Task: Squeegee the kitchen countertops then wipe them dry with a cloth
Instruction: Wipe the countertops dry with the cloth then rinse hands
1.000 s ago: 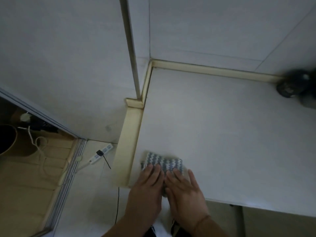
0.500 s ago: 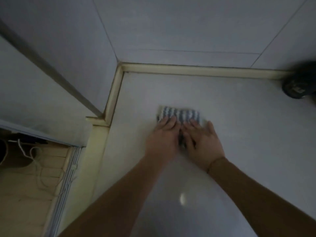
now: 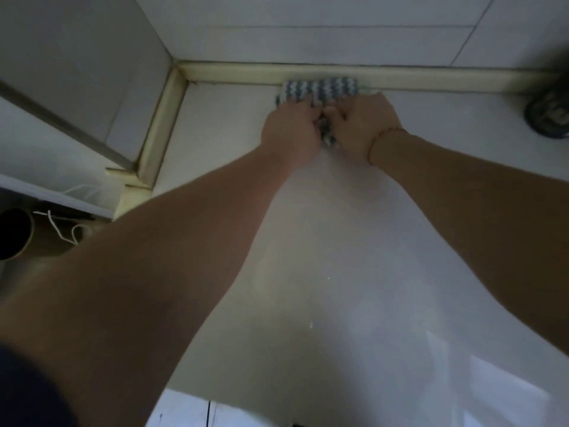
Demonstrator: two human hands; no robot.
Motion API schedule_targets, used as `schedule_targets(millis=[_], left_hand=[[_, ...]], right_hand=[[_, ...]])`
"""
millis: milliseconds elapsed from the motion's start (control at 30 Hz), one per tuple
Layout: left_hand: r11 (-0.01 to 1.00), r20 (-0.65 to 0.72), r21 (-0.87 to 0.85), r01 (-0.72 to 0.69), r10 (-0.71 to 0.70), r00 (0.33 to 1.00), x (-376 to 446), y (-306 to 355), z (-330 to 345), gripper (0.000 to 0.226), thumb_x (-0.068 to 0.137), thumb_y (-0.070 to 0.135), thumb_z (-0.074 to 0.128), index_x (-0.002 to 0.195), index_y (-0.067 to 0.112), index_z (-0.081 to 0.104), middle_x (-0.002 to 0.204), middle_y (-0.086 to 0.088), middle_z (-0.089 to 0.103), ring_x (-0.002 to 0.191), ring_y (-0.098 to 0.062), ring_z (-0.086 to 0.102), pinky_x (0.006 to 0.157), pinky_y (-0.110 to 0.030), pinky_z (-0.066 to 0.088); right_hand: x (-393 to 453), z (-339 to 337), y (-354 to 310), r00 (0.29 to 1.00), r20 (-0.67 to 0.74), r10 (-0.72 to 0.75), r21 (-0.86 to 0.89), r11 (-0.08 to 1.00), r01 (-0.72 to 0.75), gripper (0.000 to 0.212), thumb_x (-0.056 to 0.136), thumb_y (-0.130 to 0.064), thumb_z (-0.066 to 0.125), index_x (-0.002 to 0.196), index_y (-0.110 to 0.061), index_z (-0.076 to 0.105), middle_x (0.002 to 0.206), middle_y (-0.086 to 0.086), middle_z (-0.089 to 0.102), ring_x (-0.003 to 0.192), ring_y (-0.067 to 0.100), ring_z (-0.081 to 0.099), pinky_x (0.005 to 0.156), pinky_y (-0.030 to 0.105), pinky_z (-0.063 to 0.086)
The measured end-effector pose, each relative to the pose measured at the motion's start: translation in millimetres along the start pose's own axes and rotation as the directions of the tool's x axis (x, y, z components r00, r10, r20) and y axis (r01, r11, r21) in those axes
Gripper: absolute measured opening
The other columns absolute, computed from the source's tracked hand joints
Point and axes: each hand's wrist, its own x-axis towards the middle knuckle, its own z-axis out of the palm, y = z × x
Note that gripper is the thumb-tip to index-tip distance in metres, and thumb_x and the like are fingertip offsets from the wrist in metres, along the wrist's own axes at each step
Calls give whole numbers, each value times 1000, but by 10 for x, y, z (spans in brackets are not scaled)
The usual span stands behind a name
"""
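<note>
A blue-and-white striped cloth [image 3: 320,87] lies on the white countertop [image 3: 338,241], pushed up against the cream trim strip [image 3: 431,80] at the back wall. Side by side on the cloth's near half are my left hand [image 3: 288,131] and my right hand [image 3: 361,126], both with bent fingers gripping it. A fold of cloth bunches up between the two hands. Both arms are stretched far forward over the counter. No squeegee is in view.
A dark round object [image 3: 548,112] stands at the counter's back right, blurred. The cream trim [image 3: 160,124] also runs down the counter's left edge. Lower left, beyond the counter, are a dark round container [image 3: 12,235] and a white cord [image 3: 61,232].
Both hands have slid the cloth away from me, from the counter's front edge to the back trim. The fingers, flat on the cloth before, are now bent.
</note>
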Motion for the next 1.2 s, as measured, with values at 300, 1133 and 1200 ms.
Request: schedule_targets(millis=[300,1133,1200], left_hand=[[980,-109,-165,-111,94,990,-2087,668,-77,35,83,19,47,108,9,69,118,-9,65,113,-29,60,93,-26,33],[977,-135,-131,-169,151,979,-1036,1813,181,31,85,20,53,110,15,70,120,-7,66,114,-29,60,81,-34,55],[988,-34,-132,-81,77,996,-410,1853,221,36,94,29,41,124,21,59,134,-4,54,122,-27,52,89,-36,48]], right_hand=[[-2138,234,-265,993,85,-84,79,994,78,69,89,-41,11,135,-12,54,138,10,55,132,28,47,111,48,26],[-1942,30,1284,999,29,25,75,997,-27,70,90,-43,4,145,-22,40,152,-4,38,144,13,25,118,36,7],[-1499,-2,1502,996,-30,85,112,990,-81,65,94,-43,10,143,-17,44,150,6,41,140,22,34,115,36,18]])
